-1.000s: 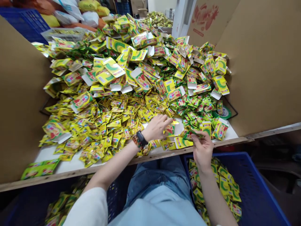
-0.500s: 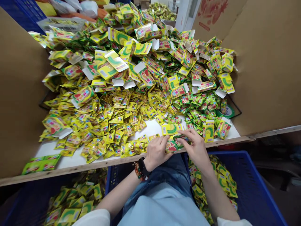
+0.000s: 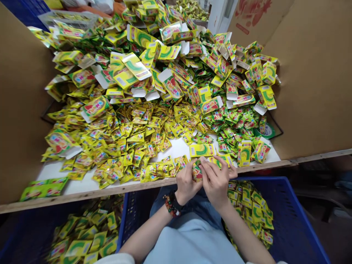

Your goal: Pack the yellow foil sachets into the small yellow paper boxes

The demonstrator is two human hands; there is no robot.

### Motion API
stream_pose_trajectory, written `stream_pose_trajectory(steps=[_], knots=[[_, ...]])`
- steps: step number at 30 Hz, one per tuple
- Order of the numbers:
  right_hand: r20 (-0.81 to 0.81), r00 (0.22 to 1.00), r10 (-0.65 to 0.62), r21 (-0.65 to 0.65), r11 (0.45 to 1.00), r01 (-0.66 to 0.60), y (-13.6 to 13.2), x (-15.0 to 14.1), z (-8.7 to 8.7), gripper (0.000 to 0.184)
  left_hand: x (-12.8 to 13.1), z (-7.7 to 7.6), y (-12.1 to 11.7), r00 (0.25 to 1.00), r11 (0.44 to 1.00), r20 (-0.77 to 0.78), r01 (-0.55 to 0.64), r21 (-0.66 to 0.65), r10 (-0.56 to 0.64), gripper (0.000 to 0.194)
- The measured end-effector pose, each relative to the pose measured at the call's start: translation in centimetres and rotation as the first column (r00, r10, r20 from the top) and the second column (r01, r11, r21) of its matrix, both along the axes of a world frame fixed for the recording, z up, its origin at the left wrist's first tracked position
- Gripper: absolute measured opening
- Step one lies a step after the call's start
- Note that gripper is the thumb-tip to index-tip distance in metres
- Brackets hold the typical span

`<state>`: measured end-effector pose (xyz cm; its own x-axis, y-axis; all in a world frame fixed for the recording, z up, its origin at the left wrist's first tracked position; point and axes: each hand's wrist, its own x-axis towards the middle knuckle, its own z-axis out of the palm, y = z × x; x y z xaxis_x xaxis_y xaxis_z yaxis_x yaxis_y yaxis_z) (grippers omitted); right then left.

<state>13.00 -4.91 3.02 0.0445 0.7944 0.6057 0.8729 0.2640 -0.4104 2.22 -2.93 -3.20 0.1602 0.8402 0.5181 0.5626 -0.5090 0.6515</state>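
My left hand [image 3: 187, 183] and my right hand [image 3: 216, 181] meet just above the wooden table edge [image 3: 90, 193]. Between their fingers they hold a small yellow-green printed packet [image 3: 197, 172], partly hidden by my fingers. A yellow carton with a green swoosh [image 3: 202, 150] lies flat on the white tabletop [image 3: 176, 148] just beyond my hands. A heap of small yellow foil sachets [image 3: 132, 139] spreads left of it, and greener sachets [image 3: 233, 124] lie to the right.
Larger heaps of printed cartons [image 3: 137, 69] fill the table's far side between cardboard side walls [image 3: 22, 99] [image 3: 310, 80]. Below the table edge, blue crates [image 3: 291, 209] [image 3: 33, 227] hold yellow-green cartons on either side of my lap.
My hands have come together over the table edge and now both hold the packet. The view has tilted slightly, and the heaps appear shifted in the frame.
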Motion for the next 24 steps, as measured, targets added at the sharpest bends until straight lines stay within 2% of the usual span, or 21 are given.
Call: stream_pose_trajectory(steps=[3, 6, 8, 11, 12, 14, 15, 16, 18, 21, 24], knots=[[-0.075, 0.996, 0.038, -0.069, 0.997, -0.043, -0.2, -0.1, -0.5, 0.033, -0.2, -0.5, 0.0, 1.000, 1.000, -0.003, 0.016, -0.002, -0.016, 0.055], [-0.240, 0.959, 0.150, -0.188, 0.962, -0.198, -0.4, 0.2, -0.5, 0.034, -0.4, -0.8, -0.1, 1.000, 1.000, -0.009, 0.024, -0.019, -0.024, 0.059], [-0.473, 0.870, 0.135, -0.170, 0.956, -0.241, -0.2, 0.5, -0.7, 0.035, -0.5, -1.1, -0.1, 1.000, 1.000, -0.009, 0.013, -0.015, -0.013, 0.061], [-0.771, 0.636, 0.033, -0.192, 0.940, -0.282, 0.1, 0.7, -1.5, 0.058, -0.5, -1.6, -0.1, 0.998, 0.997, -0.039, 0.053, 0.064, -0.050, 0.053], [-0.819, 0.574, 0.007, -0.233, 0.909, -0.344, 0.2, 0.6, -1.8, 0.059, -0.4, -1.7, -0.1, 0.996, 0.992, -0.054, 0.079, 0.098, -0.074, 0.049], [-0.854, 0.521, -0.001, -0.296, 0.824, -0.483, 0.2, 0.5, -2.2, 0.048, -0.3, -1.7, -0.1, 0.993, 0.984, -0.055, 0.111, 0.139, -0.105, 0.048], [-0.849, 0.528, 0.022, -0.301, 0.801, -0.517, 0.0, 0.4, -2.4, 0.043, -0.3, -1.6, 0.0, 0.994, 0.986, -0.040, 0.107, 0.128, -0.103, 0.051], [-0.830, 0.555, 0.057, -0.291, 0.804, -0.518, -0.2, 0.3, -2.5, 0.039, -0.2, -1.4, 0.0, 0.995, 0.990, -0.027, 0.098, 0.098, -0.096, 0.055], [-0.767, 0.631, 0.117, -0.246, 0.854, -0.458, -0.5, 0.1, -2.6, 0.034, -0.1, -0.9, 0.1, 0.996, 0.996, -0.032, 0.089, 0.010, -0.089, 0.057], [-0.722, 0.688, 0.076, -0.237, 0.907, -0.349, -0.6, -0.3, -2.6, 0.030, -0.1, -0.3, 0.1, 0.993, 0.994, -0.065, 0.098, -0.041, -0.101, 0.051], [-0.729, 0.684, 0.033, -0.278, 0.898, -0.341, -0.1, -0.3, -2.4, 0.033, 0.0, -0.2, 0.1, 0.995, 0.996, -0.043, 0.087, -0.034, -0.089, 0.053]])
